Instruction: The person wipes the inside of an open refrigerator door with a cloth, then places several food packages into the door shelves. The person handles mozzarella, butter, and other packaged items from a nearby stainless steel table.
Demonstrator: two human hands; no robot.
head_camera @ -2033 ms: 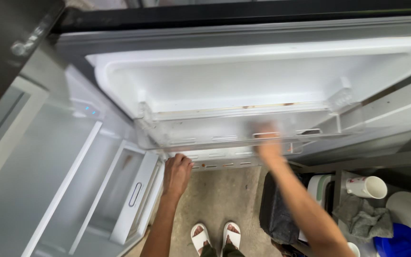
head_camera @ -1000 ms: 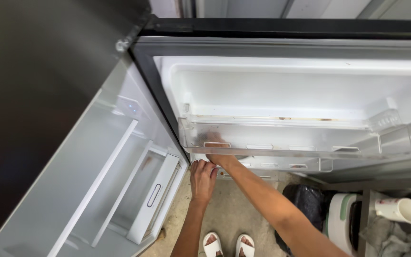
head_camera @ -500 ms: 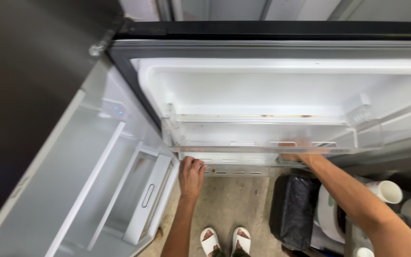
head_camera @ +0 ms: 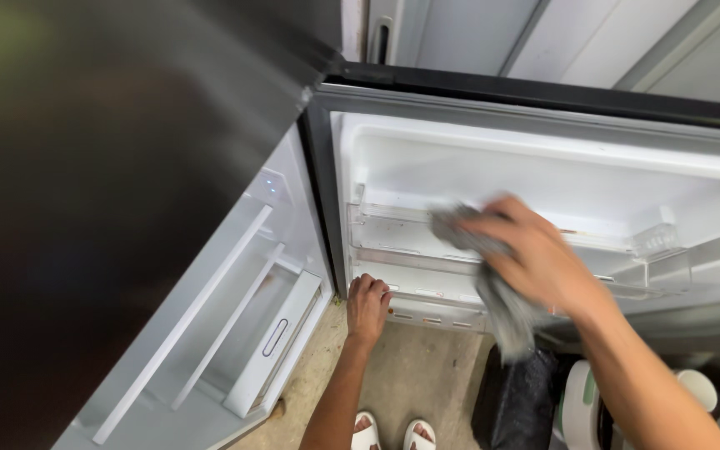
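The right hand (head_camera: 535,262) is raised in front of the open white plastic refrigerator door (head_camera: 543,179), its fingers curled together and pinching a crumpled grey cloth (head_camera: 493,283). One end of the cloth bunches out past the fingertips against the rim of the clear plastic door shelf (head_camera: 393,229), and the rest hangs loose below the palm, dangling down toward a black bag (head_camera: 514,400) on the concrete floor (head_camera: 410,375). The fingertips sit just at the upper rail of that shelf; whether they touch the plastic itself cannot be told, since the cloth covers them. The left hand (head_camera: 368,304) is lower and to the left, near the bottom corner of the door, its fingers folded tight together over the lower edge of the door liner, gripping it, thumb hidden. Just beyond those knuckles lies a second, lower clear door shelf (head_camera: 427,287). To the left of the left-hand fingers opens the pale grey refrigerator interior (head_camera: 210,333) with its white shelf rails and a drawer front with an oval handle slot (head_camera: 274,337). Below the left wrist stand two feet in white sandals (head_camera: 389,433). Under the right forearm are a white-and-green round appliance (head_camera: 581,408) and a white cup (head_camera: 697,387).
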